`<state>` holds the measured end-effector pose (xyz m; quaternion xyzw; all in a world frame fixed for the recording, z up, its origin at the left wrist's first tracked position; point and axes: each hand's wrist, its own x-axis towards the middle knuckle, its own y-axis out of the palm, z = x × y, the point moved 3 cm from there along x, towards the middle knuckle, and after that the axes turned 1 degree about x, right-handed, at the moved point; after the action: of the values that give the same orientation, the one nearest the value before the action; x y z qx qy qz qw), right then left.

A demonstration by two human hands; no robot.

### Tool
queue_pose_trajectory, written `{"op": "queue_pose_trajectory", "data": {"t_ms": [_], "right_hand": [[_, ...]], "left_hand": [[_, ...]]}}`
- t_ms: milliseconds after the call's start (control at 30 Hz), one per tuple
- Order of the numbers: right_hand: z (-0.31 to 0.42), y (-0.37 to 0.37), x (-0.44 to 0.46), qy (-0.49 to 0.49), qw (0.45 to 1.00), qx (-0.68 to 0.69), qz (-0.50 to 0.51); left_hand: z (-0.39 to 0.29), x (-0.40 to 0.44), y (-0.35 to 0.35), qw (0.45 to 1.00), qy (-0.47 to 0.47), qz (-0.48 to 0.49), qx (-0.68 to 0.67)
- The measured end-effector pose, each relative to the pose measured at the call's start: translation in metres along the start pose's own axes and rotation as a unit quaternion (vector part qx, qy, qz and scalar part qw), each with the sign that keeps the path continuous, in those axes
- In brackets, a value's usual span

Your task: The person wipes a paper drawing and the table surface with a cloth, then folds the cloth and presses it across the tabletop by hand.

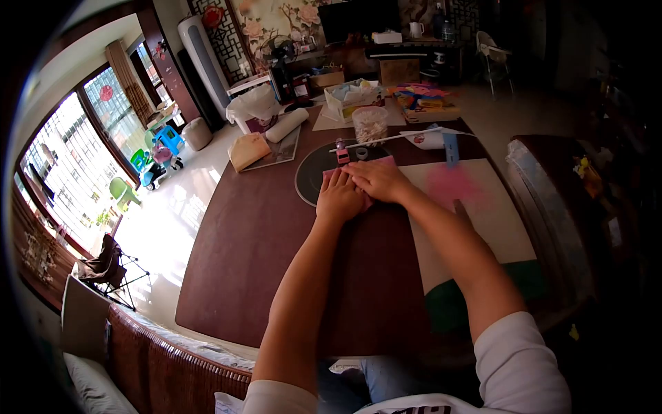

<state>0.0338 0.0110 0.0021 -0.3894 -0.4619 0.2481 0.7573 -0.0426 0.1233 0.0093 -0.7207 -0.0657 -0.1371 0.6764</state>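
My left hand [339, 196] lies flat on a folded pink sheet [388, 162], its fingers stretched out. Just to its right, my right hand [379, 181] also lies flat on the sheet, with its fingertips close to the left hand's fingers. Whether the sheet is paper or cloth I cannot tell. Part of it rests on a dark round board [309, 172]. Beyond my fingers stand a small pink toy [342, 152] and a small grey ring [362, 153]. A thin white stick [389, 139] slants across behind them.
Right of my arms lies a large pale sheet [431, 241] with a pink patch and green lower band. Farther back are a clear tub of cotton swabs [371, 126], a box [352, 102], colourful papers [424, 99], a white roll [287, 125] and a yellowish packet [248, 150].
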Motion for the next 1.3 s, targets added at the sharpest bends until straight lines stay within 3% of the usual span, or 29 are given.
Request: {"op": "queue_pose_trajectory", "data": {"t_ms": [200, 267, 333, 433, 600, 700, 833, 1000, 1300], "right_hand": [[0.047, -0.01, -0.057, 0.015, 0.999, -0.044, 0.026], [0.07, -0.022, -0.084, 0.002, 0.998, -0.055, 0.012], [0.097, -0.042, -0.11, -0.005, 0.996, -0.039, 0.083], [0.132, -0.069, -0.161, -0.036, 0.997, -0.05, 0.044], [0.182, -0.116, -0.24, 0.004, 0.993, -0.08, 0.083], [0.197, -0.134, -0.261, 0.028, 0.99, -0.094, 0.102], [0.192, -0.14, -0.255, 0.041, 0.99, -0.071, 0.115], [0.15, -0.133, -0.231, 0.034, 0.994, -0.052, 0.089], [0.034, -0.103, -0.147, 0.029, 0.998, -0.061, 0.017]], "left_hand": [[-0.02, -0.055, -0.005, 0.999, 0.029, 0.011, -0.029], [-0.033, -0.082, -0.009, 0.995, 0.079, -0.051, -0.037], [-0.054, -0.112, -0.017, 0.993, 0.098, -0.055, -0.028], [-0.092, -0.152, -0.029, 0.985, 0.147, -0.082, -0.041], [-0.16, -0.206, -0.058, 0.971, 0.229, -0.036, -0.067], [-0.185, -0.219, -0.063, 0.97, 0.216, -0.041, -0.099], [-0.184, -0.209, -0.063, 0.96, 0.232, -0.021, -0.152], [-0.173, -0.166, -0.049, 0.954, 0.239, -0.068, -0.167], [-0.125, -0.037, 0.002, 0.972, 0.203, -0.089, -0.082]]}}
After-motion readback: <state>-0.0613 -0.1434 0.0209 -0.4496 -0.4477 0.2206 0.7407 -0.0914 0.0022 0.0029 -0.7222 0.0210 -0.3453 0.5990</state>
